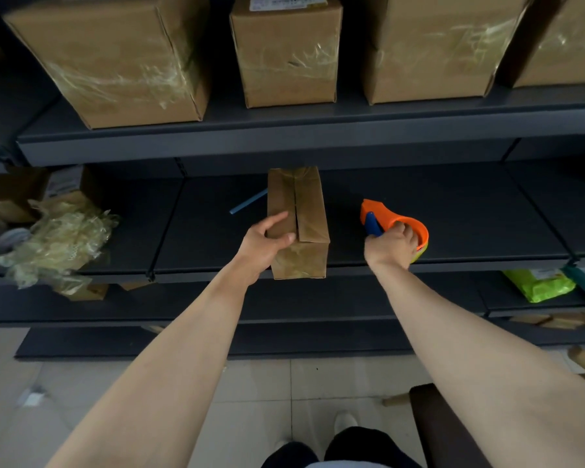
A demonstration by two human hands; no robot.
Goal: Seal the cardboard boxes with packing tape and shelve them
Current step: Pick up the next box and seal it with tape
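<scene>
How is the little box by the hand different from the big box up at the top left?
The little box is small and narrow; the big box is much wider and taller. The little box sits on the middle shelf, the big box on the shelf above. The left hand grips the little box; nothing touches the big box. Both are brown cardboard with shiny clear tape on them.

a narrow brown cardboard box (301,211) lies at frame centre, flaps closed, seam showing. just right sits an orange tape dispenser (399,222). taped boxes (115,59) line the top.
</scene>
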